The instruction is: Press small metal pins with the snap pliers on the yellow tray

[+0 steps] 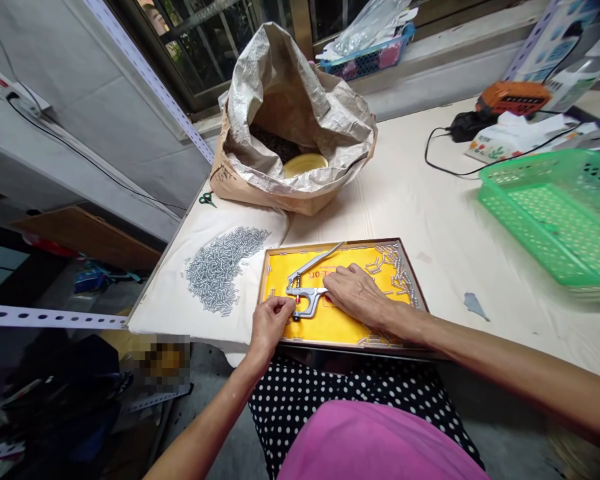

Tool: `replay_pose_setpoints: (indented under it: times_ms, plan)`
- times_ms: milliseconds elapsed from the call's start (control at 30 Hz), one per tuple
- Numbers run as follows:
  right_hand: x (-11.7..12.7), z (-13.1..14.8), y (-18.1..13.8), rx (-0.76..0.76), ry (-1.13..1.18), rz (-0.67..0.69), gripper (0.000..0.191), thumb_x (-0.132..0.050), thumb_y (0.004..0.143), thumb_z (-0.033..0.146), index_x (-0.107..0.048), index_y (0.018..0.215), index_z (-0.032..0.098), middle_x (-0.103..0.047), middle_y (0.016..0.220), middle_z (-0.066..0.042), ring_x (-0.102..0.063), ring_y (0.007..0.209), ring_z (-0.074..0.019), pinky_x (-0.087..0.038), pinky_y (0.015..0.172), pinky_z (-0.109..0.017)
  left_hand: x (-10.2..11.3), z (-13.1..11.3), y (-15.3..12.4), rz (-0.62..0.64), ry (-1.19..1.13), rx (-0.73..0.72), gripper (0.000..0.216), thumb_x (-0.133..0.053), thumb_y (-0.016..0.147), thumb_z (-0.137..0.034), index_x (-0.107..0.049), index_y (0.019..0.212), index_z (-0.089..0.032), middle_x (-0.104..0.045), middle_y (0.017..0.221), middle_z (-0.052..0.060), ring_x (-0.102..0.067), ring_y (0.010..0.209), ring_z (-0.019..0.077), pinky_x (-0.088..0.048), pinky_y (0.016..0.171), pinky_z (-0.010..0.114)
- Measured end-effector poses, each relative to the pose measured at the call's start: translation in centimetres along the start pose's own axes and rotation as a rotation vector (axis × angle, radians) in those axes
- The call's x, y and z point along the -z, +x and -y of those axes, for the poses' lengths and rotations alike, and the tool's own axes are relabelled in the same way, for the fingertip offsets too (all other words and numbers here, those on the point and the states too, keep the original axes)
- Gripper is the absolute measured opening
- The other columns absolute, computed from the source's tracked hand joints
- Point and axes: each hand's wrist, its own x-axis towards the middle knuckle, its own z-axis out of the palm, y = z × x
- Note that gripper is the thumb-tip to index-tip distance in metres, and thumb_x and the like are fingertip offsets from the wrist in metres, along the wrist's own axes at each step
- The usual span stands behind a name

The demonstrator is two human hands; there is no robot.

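Observation:
Silver snap-fastener pliers [306,292] rest over a shallow yellow-bottomed box [325,331], their upper lever raised. My right hand [363,293] is closed around the handle end of the pliers. Thumb and fingertips of my left hand [271,323] are pinched together right at the jaw of the pliers; whatever they hold is too small and covered to make out. Small metal springs [403,277] lie along the box's right side, with a few more at its other edges. To the left, a large heap of small silver pieces [225,270] is spread on white cloth.
Behind the box stands an open woven sack [295,193] with a yellow dish [306,164] and dark contents inside. Small scissors [207,199] lie by the table's left edge. A green basket [545,233] is at right, near a cable and an orange charger [513,98].

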Motion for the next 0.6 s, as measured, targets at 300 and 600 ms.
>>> replay_pose_setpoints:
  times_ms: [300,600]
  plan:
    - [0.17,0.13,-0.16,0.006,-0.021,0.005,0.017,-0.042,0.097,0.018,-0.057,0.088,0.018,-0.066,0.088,-0.007,-0.048,0.084,-0.0219,-0.024,0.072,-0.036,-0.03,0.41,-0.1,-0.002,0.13,-0.011,0.032,-0.067,0.074,-0.045,-0.074,0.073,-0.014,-0.072,0.074,0.006,-0.062,0.068,0.0178,-0.046,0.061,0.025]
    - [0.95,0.9,-0.11,-0.005,-0.076,0.052,0.02,-0.04,0.097,0.012,-0.057,0.09,0.018,-0.064,0.087,-0.007,-0.048,0.085,-0.0228,-0.025,0.072,-0.036,0.29,0.12,-0.03,-0.003,0.259,-0.041,0.029,-0.065,0.072,-0.043,-0.072,0.068,-0.015,-0.068,0.065,0.005,-0.061,0.062,0.0174,-0.042,0.055,0.024]
